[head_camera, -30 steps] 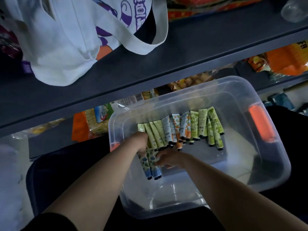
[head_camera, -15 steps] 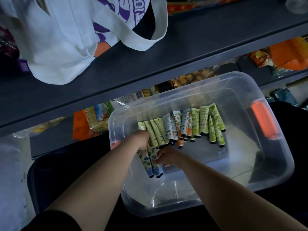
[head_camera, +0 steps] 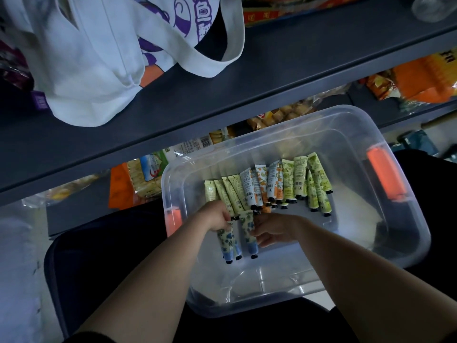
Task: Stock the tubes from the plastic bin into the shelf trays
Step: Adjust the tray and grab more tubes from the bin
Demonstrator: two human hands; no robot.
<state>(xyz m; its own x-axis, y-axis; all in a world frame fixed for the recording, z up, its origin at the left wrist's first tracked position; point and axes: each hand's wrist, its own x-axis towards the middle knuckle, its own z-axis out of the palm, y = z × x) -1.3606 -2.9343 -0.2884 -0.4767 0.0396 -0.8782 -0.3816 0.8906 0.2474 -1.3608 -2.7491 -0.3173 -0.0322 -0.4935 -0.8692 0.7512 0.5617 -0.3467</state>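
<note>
A clear bin (head_camera: 385, 246) is seen at the middle and right of the frame. A row of tubes (head_camera: 269, 186) is laid side by side in it. At the lower left end of the row, blue-spotted tubes (head_camera: 228, 243) are gripped by the left hand (head_camera: 217, 216). One more blue tube (head_camera: 249, 233) just beside them is pinched by the right hand (head_camera: 274, 229). The two hands are close together. A dark shelf (head_camera: 296, 70) is seen across the top, and a white bag (head_camera: 99, 58) is set on it at the upper left.
</note>
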